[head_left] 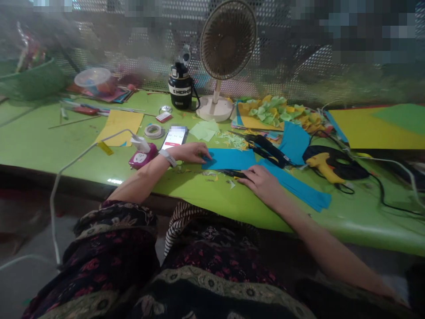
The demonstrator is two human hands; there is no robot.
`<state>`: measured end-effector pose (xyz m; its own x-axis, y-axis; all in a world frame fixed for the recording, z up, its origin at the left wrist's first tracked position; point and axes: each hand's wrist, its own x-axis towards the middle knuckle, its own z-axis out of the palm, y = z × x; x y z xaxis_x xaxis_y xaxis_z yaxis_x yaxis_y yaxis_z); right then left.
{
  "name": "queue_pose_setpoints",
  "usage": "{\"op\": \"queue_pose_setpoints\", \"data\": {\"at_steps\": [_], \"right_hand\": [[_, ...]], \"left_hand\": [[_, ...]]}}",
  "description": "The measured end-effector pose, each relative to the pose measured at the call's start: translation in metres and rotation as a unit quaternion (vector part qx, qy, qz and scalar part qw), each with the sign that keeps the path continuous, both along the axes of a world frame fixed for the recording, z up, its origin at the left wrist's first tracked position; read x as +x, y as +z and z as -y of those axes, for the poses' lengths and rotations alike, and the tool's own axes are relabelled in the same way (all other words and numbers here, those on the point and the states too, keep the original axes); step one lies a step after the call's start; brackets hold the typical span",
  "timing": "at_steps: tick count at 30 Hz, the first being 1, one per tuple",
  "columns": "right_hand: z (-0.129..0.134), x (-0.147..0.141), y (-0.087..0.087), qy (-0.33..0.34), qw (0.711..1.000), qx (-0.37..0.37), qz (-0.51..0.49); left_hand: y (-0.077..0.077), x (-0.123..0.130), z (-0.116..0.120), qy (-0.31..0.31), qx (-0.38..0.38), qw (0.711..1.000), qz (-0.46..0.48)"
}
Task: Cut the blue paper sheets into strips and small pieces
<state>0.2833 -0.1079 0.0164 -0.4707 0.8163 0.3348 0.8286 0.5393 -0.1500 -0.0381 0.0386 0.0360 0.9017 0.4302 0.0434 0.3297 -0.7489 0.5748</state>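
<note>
Lower centre-right, the right hand [263,182] grips a dark slim tool [231,173] near blue paper [232,157] mid-frame on the counter [212,196]; the left hand [191,153], half-curled, touches its left end, pinching or not unclear. Upper centre, a black bottle [181,91] reads "ENERG…".

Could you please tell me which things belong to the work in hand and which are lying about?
Apparently in use:
blue sheet, at the left hand
black tool, at the right hand

Lying about:
fan
bottle
tape roll
glue gun

"ENERGY" on bottle [180,87], blurred digits on phone [175,138]
</note>
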Motion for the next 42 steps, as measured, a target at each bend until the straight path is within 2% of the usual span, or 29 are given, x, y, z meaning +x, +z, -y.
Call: {"op": "queue_pose_setpoints", "data": {"at_steps": [7,22,30,42], "right_hand": [[-0.005,-0.015,0.004,0.008,1.0,-0.018,0.011],[-0.005,-0.022,0.008,0.021,0.999,-0.043,-0.013],[-0.01,-0.024,0.003,0.028,0.999,-0.033,-0.008],[-0.002,-0.027,0.007,0.08,0.996,-0.025,-0.008]], "left_hand": [[0.0,0.0,0.001,0.01,-0.01,1.0,0.015],[0.001,0.0,0.002,0.009,-0.021,1.0,0.018],[0.002,0.0,0.002,0.004,-0.016,1.0,0.022],[-0.001,-0.002,0.001,-0.002,-0.006,1.0,0.024]]}}
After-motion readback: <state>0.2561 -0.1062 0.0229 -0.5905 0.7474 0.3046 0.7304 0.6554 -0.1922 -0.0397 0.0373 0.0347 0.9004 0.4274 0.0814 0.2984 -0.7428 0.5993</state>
